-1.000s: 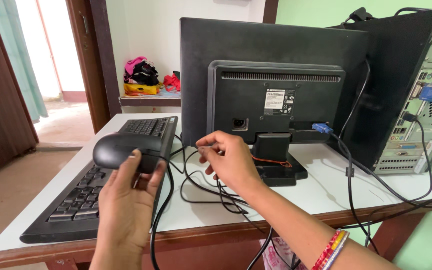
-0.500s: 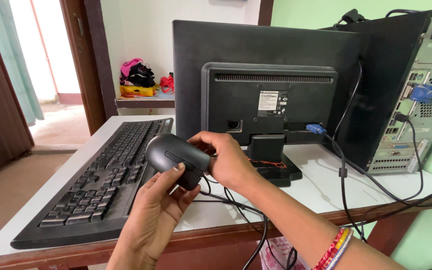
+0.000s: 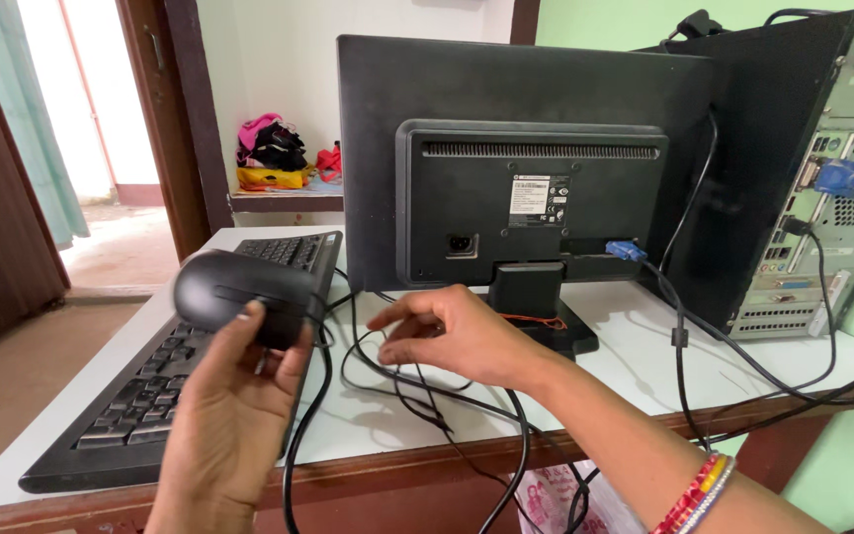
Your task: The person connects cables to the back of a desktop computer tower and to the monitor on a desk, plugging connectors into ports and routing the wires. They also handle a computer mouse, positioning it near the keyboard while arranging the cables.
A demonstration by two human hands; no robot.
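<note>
- The left hand point(image 3: 224, 425) is clamped around a black computer mouse point(image 3: 239, 295), fingers under it and thumb on its side, lifting it clear of the desk point(image 3: 635, 346); the mouse is slightly blurred.
- The mouse sits above the near end of the black keyboard point(image 3: 150, 396), which lies flat on the desk directly beyond and below the left hand.
- The right hand point(image 3: 457, 336) is loosely apart, fingers curled and pointing toward the mouse, clamped on nothing that I can make out; it hovers over a tangle of black cables point(image 3: 397, 381) on the desk.
- One cable runs from under the left hand down past the desk edge; whether it is the mouse's own cord cannot be told for certain.
- Just beyond the right hand stands the monitor point(image 3: 526, 168), its back facing the person, with a blue-ended plug point(image 3: 625, 251) in its socket.
- Well to the right of the right hand, the computer tower point(image 3: 822, 168) shows its rear panel, with another blue plug point(image 3: 840, 178) attached.
- As far as the work goes: the mouse is picked up and in hand, the monitor lead appears seated, and the mouse is not yet set down; the loose cords still lie tangled.
</note>
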